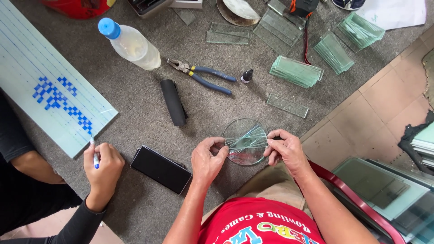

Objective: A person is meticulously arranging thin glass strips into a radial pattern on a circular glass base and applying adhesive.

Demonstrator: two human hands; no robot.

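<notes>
Pinching thin glass from both ends is where the trouble lies. At lower centre of the frame the left hand (pixel 209 159) closes thumb and fingertips on the left ends of a small bundle of narrow glass strips (pixel 246 139), and the right hand (pixel 284 149) pinches the right ends the same way. The strips lie fanned across a round glass disc (pixel 244 152) that rests on the grey carpeted floor (pixel 135 117), between the two hands.

Judging from this, the bare edges could cut a fingertip if the grip slides along them. The strips look slightly splayed, not squared up, so one could slip out and chip on the disc below, or snap if the two hands bend them against each other. Glass on glass is slick, so the disc may skate if pushed sideways.

The strips are clear with a faint green tint at the edges, long and slim, several stacked loosely. The disc is clear too, its rim a thin pale line, with the carpet showing through.

At lower left another person's hand (pixel 103 163) holds a blue marker (pixel 95 156) at the edge of a white panel with a blue grid pattern (pixel 49 86). Right of it lie a black phone (pixel 161 169), a black roll (pixel 174 102) and blue-handled pliers (pixel 203 76); stacks of glass rectangles (pixel 296 71) sit at upper right, well apart from the hands.
</notes>
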